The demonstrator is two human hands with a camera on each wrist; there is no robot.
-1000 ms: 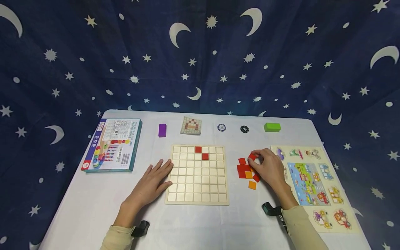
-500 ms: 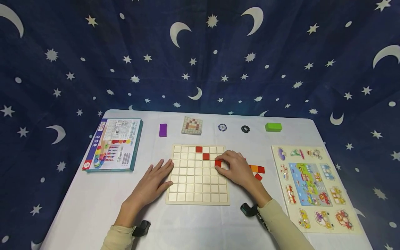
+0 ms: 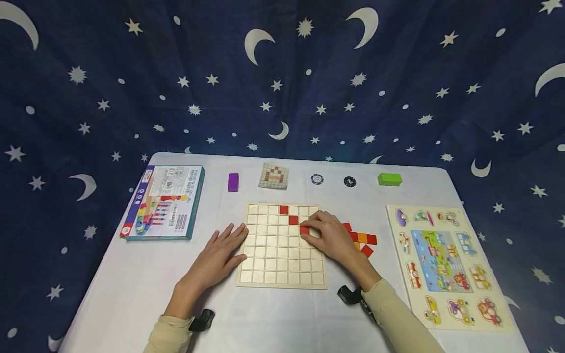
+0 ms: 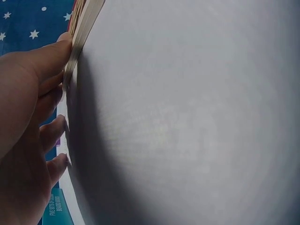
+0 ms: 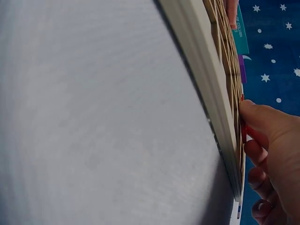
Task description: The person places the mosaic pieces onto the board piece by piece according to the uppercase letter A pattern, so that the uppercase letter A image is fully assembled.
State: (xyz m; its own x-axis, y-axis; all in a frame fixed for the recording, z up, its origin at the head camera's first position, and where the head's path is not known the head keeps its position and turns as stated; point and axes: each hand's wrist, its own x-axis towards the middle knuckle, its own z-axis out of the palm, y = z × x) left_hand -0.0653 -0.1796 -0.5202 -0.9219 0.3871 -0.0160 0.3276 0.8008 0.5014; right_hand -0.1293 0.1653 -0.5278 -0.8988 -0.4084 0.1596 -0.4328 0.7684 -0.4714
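A cream grid board [image 3: 282, 264] lies mid-table with two red tiles set in it, one in the top row [image 3: 284, 210] and one a row lower [image 3: 294, 220]. My right hand [image 3: 333, 238] pinches another red tile [image 3: 304, 230] between thumb and fingertips, at a cell in the third row; in the right wrist view that tile [image 5: 243, 129] stands on edge or tilted at the board. My left hand [image 3: 216, 257] lies spread with thumb and fingertips against the board's left edge. Beyond the board sits a small pattern card [image 3: 273, 176].
Red and orange tiles [image 3: 364, 238] lie right of the board, partly behind my right hand. A picture puzzle [image 3: 441, 314] is at the right, a boxed toy [image 3: 172, 201] at the left. Along the back are a purple block [image 3: 233, 182], two chips [image 3: 317, 179] and a green block [image 3: 390, 179].
My right hand has picked a red tile from the pile and carried it left onto the board, shifting slightly left since half a second ago. The left hand stays at the board's edge.
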